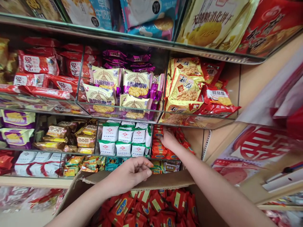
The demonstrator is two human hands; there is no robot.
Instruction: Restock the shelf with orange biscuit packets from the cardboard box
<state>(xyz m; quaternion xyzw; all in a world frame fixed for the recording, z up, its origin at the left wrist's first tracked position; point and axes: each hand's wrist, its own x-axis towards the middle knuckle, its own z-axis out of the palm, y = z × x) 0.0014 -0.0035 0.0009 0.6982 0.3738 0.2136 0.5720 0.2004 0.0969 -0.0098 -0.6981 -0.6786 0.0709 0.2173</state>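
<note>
Red packets stacked on glass shop shelves

Place: a snack shop, seen close up at one display rack.
Shelving: tiered glass shelves split by clear dividers into compartments.
Stock: identical packets grouped by kind, such as red packets, yellow biscuit packs, white-and-green packets and orange-red packets.
Top tier: large printed biscuit bags standing side by side.
Restocking carton: an open cardboard carton below the rack, full of loose red sachets.
Right side: red-printed paper goods laid out.
</note>
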